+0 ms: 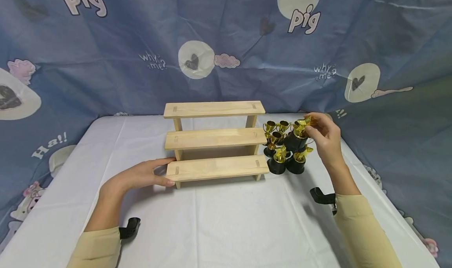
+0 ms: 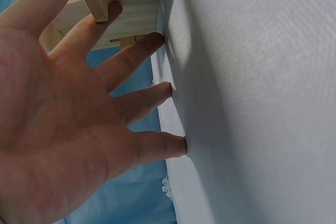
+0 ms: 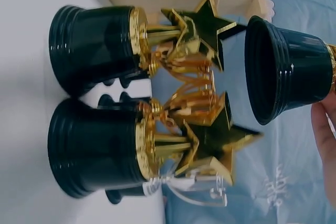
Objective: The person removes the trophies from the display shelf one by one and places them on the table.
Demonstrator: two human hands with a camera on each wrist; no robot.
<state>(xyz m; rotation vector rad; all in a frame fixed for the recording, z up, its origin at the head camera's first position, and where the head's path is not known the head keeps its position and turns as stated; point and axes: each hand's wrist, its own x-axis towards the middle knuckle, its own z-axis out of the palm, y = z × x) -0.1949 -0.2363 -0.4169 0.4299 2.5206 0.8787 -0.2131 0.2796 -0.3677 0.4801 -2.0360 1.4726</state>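
My right hand (image 1: 325,134) pinches a small star-topped trophy (image 1: 296,140) by its gold top, raised above other trophies. In the right wrist view its hollow black base (image 3: 289,69) tips partly toward the camera. Two more star trophies (image 3: 97,43) stand upright below it, with gold cup trophies (image 1: 270,126) behind them and a silver one (image 3: 184,183) beside. At the left end of a three-step wooden stand (image 1: 217,168), my left hand (image 1: 137,175) has thumb and index finger on either side of the lowest step. Its other fingers (image 2: 144,103) spread straight, tips at the tablecloth.
A white cloth (image 1: 226,228) covers the table under the stand and trophies. Behind the table hangs a blue printed curtain (image 1: 247,72), which also runs along both sides. The trophies cluster close against the stand's right end.
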